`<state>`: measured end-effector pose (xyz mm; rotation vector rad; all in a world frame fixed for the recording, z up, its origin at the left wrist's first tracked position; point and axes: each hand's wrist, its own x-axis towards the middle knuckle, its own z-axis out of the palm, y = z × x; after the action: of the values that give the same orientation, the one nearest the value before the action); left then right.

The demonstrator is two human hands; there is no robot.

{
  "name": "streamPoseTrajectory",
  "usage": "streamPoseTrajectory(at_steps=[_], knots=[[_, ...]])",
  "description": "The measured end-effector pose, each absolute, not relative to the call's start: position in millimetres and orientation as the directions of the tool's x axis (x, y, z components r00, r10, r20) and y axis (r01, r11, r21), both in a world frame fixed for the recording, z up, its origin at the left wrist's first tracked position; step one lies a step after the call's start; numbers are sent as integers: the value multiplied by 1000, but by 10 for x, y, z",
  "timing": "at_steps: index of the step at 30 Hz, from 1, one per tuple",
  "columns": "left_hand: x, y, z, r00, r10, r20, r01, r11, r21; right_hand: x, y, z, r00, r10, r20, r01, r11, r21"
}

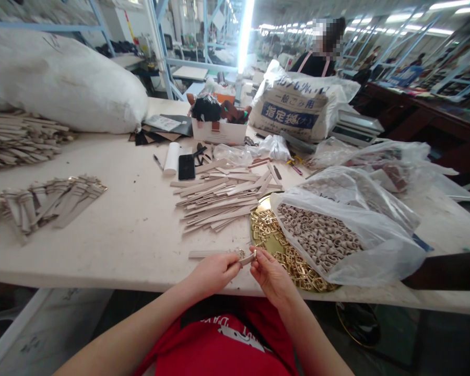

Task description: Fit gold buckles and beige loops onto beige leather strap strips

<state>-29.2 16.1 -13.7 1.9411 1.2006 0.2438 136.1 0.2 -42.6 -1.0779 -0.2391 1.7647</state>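
My left hand (215,271) pinches a beige strap (246,260) near the table's front edge. At the strap's right end, my right hand (272,274) holds a small gold buckle (254,254) between thumb and fingers. Behind my left hand another beige strip (203,254) lies flat. Just right of my right hand, a round gold tray (272,243) bears many loose gold buckles (297,269). An open plastic bag of small beige loops (321,235) rests partly over the tray. Loose beige strips (219,201) are piled behind my hands.
Straps with buckles (50,201) lie at the left, near a strip pile (19,138) and a large white sack (62,78). Farther back are a phone (186,167), a white roll (171,159), a box (219,131) and a printed bag (293,107). A person (317,62) is beyond the table.
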Motion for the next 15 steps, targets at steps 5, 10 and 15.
streamPoseTrajectory(at_steps=[5,10,15], knots=[[-225,149,-131,481,852,-208,585,-135,800,1272,-27,-450,-81,874,-479,-511,-449,-733],[-86,142,-40,395,805,-443,385,293,875,1185,-76,-468,69,960,-273,-271,-245,-931],[-77,142,-62,444,770,-459,300,355,885,1187,-85,-470,149,971,-187,-228,-150,-962]])
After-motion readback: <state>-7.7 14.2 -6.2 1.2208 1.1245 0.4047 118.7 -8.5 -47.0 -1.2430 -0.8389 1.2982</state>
